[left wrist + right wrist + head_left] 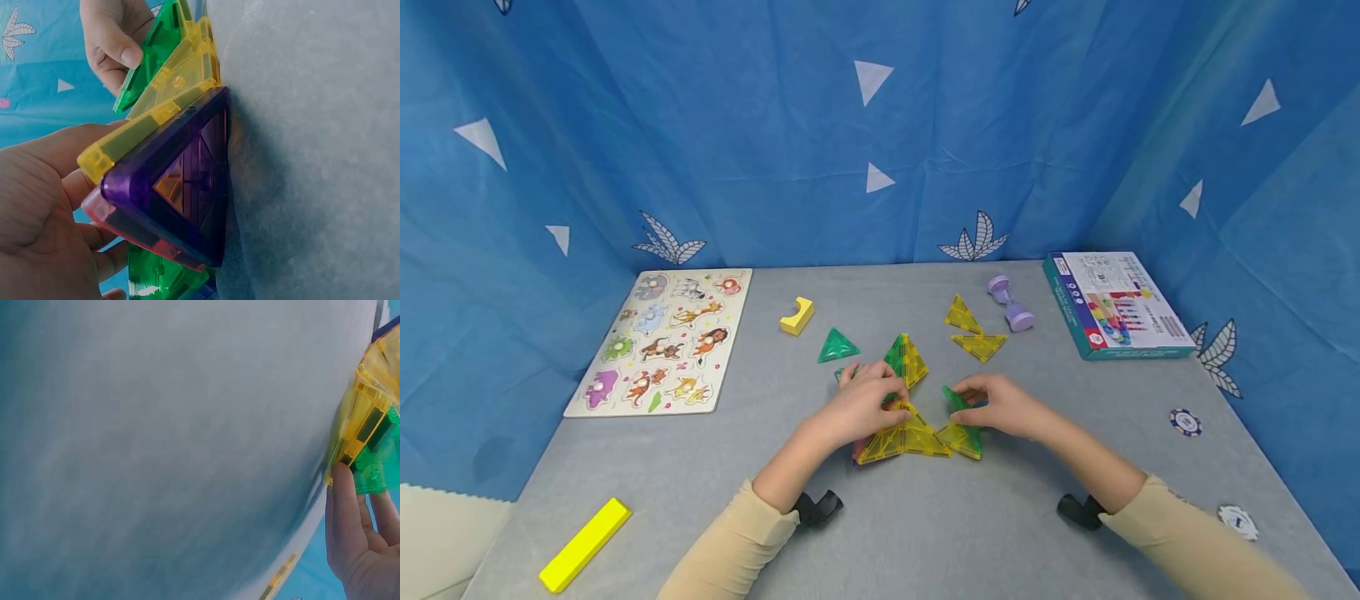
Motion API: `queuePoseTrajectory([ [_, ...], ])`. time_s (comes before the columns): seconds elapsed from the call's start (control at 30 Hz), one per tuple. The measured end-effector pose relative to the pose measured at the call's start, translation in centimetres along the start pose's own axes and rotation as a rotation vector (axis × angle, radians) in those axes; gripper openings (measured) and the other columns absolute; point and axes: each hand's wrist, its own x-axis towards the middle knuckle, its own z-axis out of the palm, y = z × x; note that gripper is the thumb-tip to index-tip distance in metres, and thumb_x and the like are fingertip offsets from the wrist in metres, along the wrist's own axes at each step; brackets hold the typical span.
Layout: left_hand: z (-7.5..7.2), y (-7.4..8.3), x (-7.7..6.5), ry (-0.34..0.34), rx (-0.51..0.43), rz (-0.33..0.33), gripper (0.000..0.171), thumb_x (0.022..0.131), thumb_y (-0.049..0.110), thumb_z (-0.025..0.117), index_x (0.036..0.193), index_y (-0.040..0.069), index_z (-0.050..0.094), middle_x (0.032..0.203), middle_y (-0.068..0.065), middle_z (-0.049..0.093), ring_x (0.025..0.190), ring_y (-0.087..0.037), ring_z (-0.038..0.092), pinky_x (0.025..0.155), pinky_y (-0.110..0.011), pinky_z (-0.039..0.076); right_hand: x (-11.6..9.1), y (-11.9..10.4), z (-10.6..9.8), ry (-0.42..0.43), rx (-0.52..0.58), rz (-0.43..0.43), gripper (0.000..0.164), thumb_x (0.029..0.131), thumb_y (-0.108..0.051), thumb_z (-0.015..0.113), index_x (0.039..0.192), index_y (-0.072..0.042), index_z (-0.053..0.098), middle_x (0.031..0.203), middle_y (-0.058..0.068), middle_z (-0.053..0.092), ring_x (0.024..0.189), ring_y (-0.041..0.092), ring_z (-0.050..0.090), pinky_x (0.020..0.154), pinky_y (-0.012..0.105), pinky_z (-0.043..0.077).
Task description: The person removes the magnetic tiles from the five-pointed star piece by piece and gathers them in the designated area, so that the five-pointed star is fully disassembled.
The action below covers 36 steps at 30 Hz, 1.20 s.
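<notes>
My left hand (863,402) grips a raised cluster of see-through triangular magnetic tiles, thumb and fingers at its top. In the left wrist view a purple tile (134,187) stands between a yellow tile (128,140) and a pink tile (140,236). Pinched in my right hand (1003,406) is a green triangular tile (958,404), tilted up beside another yellow tile (958,437) at the cluster's right end. A green and yellow peak (912,362) rises just behind my left hand, whose fingers hide part of the cluster.
Behind the cluster lie a green triangle (837,346) and two yellow triangles (962,315). Around them are a yellow arch block (797,317), a purple sand timer (1011,304), an animal puzzle board (662,342), a game box (1116,304), a long yellow block (585,546) and chips (1185,422).
</notes>
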Motion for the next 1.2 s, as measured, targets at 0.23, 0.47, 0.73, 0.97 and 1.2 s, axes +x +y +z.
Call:
queuePoseTrajectory([
  [0.23, -0.1, 0.1, 0.0, 0.007, -0.009, 0.009, 0.012, 0.083, 0.036, 0.070, 0.085, 0.028, 0.061, 0.093, 0.011, 0.042, 0.095, -0.011, 0.046, 0.105, -0.058, 0.009, 0.4, -1.0, 0.1, 0.006, -0.005, -0.035, 0.037, 0.083, -0.021, 0.072, 0.113, -0.002, 0.064, 0.105, 0.007, 0.063, 0.094, 0.021, 0.058, 0.077, 0.035, 0.049],
  [0.47, -0.2, 0.1, 0.0, -0.002, -0.011, 0.010, 0.012, 0.083, 0.036, 0.071, 0.088, 0.027, 0.063, 0.093, 0.010, 0.043, 0.096, -0.012, 0.046, 0.105, -0.059, 0.009, 0.3, -0.8, -0.8, 0.031, -0.024, -0.080, 0.039, 0.083, -0.022, 0.072, 0.114, -0.001, 0.063, 0.107, 0.009, 0.063, 0.097, 0.024, 0.058, 0.082, 0.039, 0.048],
  [0.73, -0.3, 0.3, -0.1, -0.004, 0.029, -0.004, 0.014, 0.083, 0.037, 0.070, 0.091, 0.027, 0.066, 0.094, 0.010, 0.045, 0.097, -0.013, 0.047, 0.106, -0.059, 0.011, 0.0, -0.9, -1.3, 0.048, -0.005, -0.054, 0.042, 0.083, -0.025, 0.072, 0.118, -0.004, 0.062, 0.111, 0.007, 0.063, 0.103, 0.025, 0.056, 0.089, 0.045, 0.045],
  [0.97, -0.3, 0.3, -0.1, 0.003, 0.025, -0.016, 0.015, 0.083, 0.034, 0.071, 0.094, 0.024, 0.068, 0.098, 0.007, 0.049, 0.101, -0.016, 0.049, 0.106, -0.058, 0.012, -0.2, -1.3, -1.6, 0.073, -0.024, -0.042, 0.044, 0.083, -0.028, 0.072, 0.119, -0.006, 0.061, 0.111, 0.007, 0.062, 0.104, 0.025, 0.055, 0.090, 0.049, 0.043],
  [1.2, -0.4, 0.4, -0.1, 0.017, 0.020, -0.023, 0.018, 0.082, 0.033, 0.072, 0.096, 0.022, 0.068, 0.098, 0.006, 0.053, 0.100, -0.016, 0.051, 0.105, -0.058, 0.014, -0.4, -2.1, -1.8, 0.087, -0.026, -0.064, 0.042, 0.082, -0.027, 0.073, 0.119, -0.010, 0.062, 0.110, 0.004, 0.062, 0.104, 0.023, 0.054, 0.086, 0.043, 0.047],
])
